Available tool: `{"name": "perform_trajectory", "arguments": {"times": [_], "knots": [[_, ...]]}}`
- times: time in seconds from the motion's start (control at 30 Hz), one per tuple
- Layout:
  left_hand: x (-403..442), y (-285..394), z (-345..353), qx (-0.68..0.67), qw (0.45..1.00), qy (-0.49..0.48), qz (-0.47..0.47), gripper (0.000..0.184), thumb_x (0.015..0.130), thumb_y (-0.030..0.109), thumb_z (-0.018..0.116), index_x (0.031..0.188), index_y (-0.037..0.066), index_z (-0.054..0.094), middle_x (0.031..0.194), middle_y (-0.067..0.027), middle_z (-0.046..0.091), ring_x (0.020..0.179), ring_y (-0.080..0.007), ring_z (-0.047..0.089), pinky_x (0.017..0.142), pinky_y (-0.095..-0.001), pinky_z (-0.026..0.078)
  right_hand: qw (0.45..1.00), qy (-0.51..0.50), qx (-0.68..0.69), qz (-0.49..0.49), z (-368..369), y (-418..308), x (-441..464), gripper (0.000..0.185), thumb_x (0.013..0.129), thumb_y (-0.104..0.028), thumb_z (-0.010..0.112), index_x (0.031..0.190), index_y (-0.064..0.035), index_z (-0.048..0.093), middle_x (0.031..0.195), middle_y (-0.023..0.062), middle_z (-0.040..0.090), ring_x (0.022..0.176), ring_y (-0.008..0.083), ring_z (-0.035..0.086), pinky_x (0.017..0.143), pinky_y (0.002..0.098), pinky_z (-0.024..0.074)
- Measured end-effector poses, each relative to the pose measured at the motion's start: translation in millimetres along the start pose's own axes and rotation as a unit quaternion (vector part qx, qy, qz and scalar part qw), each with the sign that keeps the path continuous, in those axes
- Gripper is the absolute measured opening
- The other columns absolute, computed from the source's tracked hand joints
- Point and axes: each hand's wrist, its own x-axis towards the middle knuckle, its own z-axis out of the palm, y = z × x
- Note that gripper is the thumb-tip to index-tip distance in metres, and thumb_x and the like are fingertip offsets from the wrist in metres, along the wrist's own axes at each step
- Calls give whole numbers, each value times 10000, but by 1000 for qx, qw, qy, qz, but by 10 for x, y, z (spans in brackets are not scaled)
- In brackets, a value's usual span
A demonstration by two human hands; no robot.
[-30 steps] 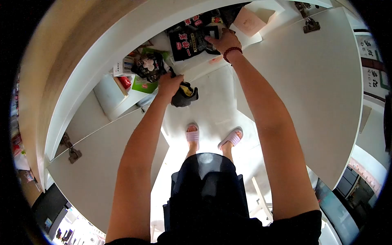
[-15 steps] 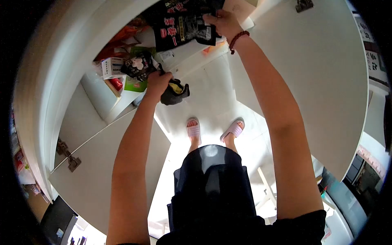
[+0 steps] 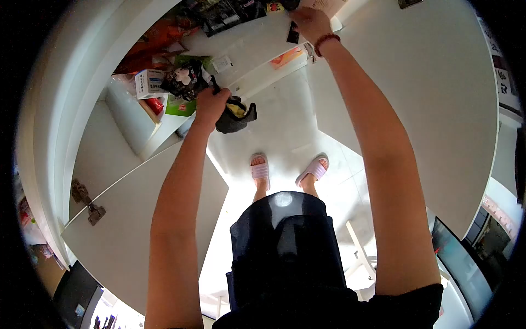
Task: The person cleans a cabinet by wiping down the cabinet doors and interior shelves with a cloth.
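Observation:
My left hand (image 3: 212, 108) is closed on a black plastic bag (image 3: 235, 122), whose open end shows something yellow inside. Beside those fingers lies a black packet with a pale flower print (image 3: 187, 80), over a green packet (image 3: 179, 107). At the top, my right hand (image 3: 311, 24) is over the shelf with its fingers curled. A small dark item (image 3: 293, 33) shows just under the fingers; whether it is gripped is hard to see. Left of that hand, black printed packets (image 3: 230, 15) lie on the shelf.
A white box (image 3: 149, 83) and orange-red packets (image 3: 156, 46) fill the shelf's left part. Cupboard doors stand open on the left (image 3: 148, 219) and right (image 3: 405, 109). A pale box (image 3: 327, 5) is by my right hand. My slippered feet are on the floor below.
My right hand has let go of the large black packet and moved slightly up and right. The packet now lies farther up on the shelf. My left hand keeps its hold, slightly higher.

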Motion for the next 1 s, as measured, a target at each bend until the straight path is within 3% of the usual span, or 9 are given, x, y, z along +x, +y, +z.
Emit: {"name": "perform_trajectory", "arguments": {"times": [0.03,0.1,0.2,0.3,0.37,0.67,0.9,0.93,1.0], "knots": [[2,31,-5,-16,1000,-1,7,283,735,230,611,795,-45,639,708,-125,638,643,-210,590,623,-352,452,963,21,-257,-72,-78,32,-50,305,843,-261,617,1056,-46,654,941,155,682,799,238,666,757,309,528],[-22,31,3,20,1000,10,14,289,736,227,607,818,-48,633,715,-135,635,655,-226,592,634,-361,457,950,3,-309,-46,-141,26,-251,389,823,-257,628,1161,-68,605,1062,170,641,942,295,628,859,342,499],[95,-81,-57,74,997,-12,25,307,727,234,609,844,-49,634,728,-144,639,670,-244,602,647,-371,464,926,5,-350,-139,56,148,-288,498,807,-241,642,1271,-104,521,1215,161,558,1122,306,533,943,367,453],[137,-80,-89,126,992,-30,14,334,718,252,614,857,-51,637,752,-163,648,688,-276,617,659,-384,471,927,-47,-367,-54,95,47,-324,597,787,-236,658,1336,-129,447,1305,153,477,1220,308,444,1002,373,409],[57,34,-108,95,994,-39,-35,352,712,267,616,862,-51,639,770,-186,649,700,-302,624,667,-393,474,924,-39,-374,-74,108,49,-321,571,796,-222,648,1325,-123,458,1289,139,500,1179,311,481,992,375,423],[-40,-182,-92,208,971,-29,114,328,730,304,606,788,-19,624,700,-207,617,675,-371,606,630,-418,459,951,7,-241,-194,304,266,-141,380,823,-173,601,1201,-133,573,1123,114,613,955,308,600,825,373,495],[-149,-138,-25,237,968,-16,87,288,784,300,569,828,22,629,773,-198,634,754,-391,608,676,-432,478,860,-25,-300,-412,619,-413,-845,304,815,-259,645,1098,-154,618,973,77,632,879,278,596,840,386,452],[-188,-128,-9,223,971,-21,83,285,790,300,566,835,26,630,782,-197,634,758,-390,607,679,-431,479,855,4,-340,-392,698,-452,-944,290,823,-293,635,1073,-145,625,975,68,646,931,270,593,890,397,417],[-272,-103,7,197,977,-29,77,278,803,301,561,848,35,630,801,-194,635,767,-388,605,683,-431,480,886,-102,-391,-229,696,-463,-1010,278,838,-306,616,1058,-135,623,960,77,654,918,275,604,852,400,440]]}}
